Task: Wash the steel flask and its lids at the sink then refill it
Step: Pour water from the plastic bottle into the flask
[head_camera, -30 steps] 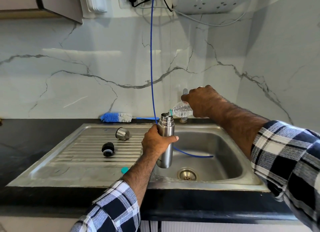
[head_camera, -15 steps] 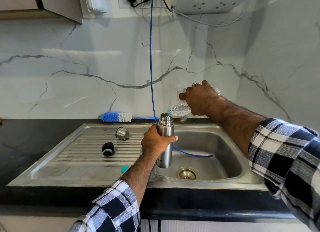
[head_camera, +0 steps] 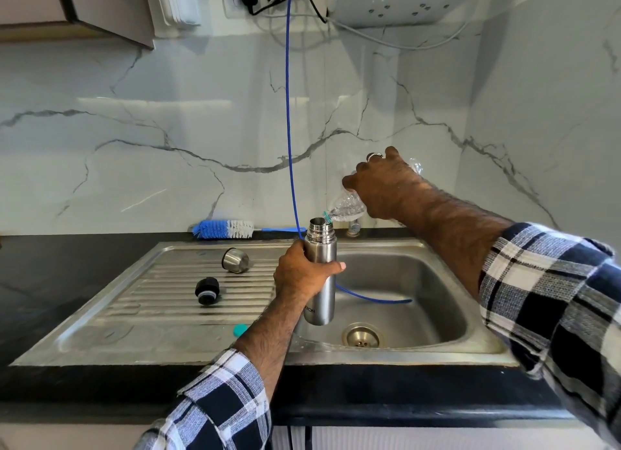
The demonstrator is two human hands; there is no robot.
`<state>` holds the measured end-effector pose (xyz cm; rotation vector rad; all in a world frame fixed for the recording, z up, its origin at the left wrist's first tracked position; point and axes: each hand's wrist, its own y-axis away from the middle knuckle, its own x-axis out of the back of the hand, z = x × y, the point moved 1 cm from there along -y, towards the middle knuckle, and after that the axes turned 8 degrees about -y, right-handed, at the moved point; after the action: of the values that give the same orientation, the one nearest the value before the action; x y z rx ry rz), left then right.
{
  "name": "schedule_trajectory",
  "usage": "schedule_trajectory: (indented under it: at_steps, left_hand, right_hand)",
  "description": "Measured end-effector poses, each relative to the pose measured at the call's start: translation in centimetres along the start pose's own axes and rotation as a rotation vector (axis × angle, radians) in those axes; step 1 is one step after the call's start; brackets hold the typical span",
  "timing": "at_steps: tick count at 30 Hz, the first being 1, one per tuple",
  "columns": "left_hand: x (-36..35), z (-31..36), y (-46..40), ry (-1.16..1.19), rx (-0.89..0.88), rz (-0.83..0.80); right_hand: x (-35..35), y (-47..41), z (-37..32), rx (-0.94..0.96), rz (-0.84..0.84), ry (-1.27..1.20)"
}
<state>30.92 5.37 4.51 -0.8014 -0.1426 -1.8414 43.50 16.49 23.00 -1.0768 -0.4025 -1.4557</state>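
My left hand (head_camera: pixel 304 275) grips the steel flask (head_camera: pixel 321 248) upright over the sink basin (head_camera: pixel 437 301), its mouth uncovered. My right hand (head_camera: pixel 383 184) holds a clear plastic bottle (head_camera: pixel 347 209) tilted steeply, its neck at the flask's mouth. The steel cup lid (head_camera: pixel 236 260) lies on its side on the ribbed drainboard (head_camera: pixel 161 301). The black inner stopper (head_camera: pixel 207 291) sits nearer to me on the same drainboard.
A blue and white bottle brush (head_camera: pixel 223 229) lies on the black counter behind the drainboard. A thin blue tube (head_camera: pixel 288 113) hangs down the marble wall into the basin. A small teal cap (head_camera: pixel 240 329) lies at the drainboard's front. The drain (head_camera: pixel 362 336) is below the flask.
My right hand has lifted the plastic bottle's base higher, tilting it more steeply over the flask. The flask and my left hand stay where they were.
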Motion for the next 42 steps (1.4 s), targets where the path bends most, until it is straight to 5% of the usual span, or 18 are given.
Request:
schedule_trajectory:
  at_steps: [18, 29, 42]
  left_hand:
    - [-0.5, 0.2, 0.6, -0.011, -0.023, -0.01]
    - [-0.9, 0.1, 0.9, -0.042, -0.042, -0.028]
    - [-0.8, 0.4, 0.8, -0.034, -0.029, -0.031]
  right_hand:
    - [-0.8, -0.9, -0.7, 0.091, 0.169, 0.135]
    - [-1.6, -1.3, -2.5, 0.302, 0.322, 0.211]
    - [-1.2, -1.9, -1.9, 0.249, 0.362, 0.151]
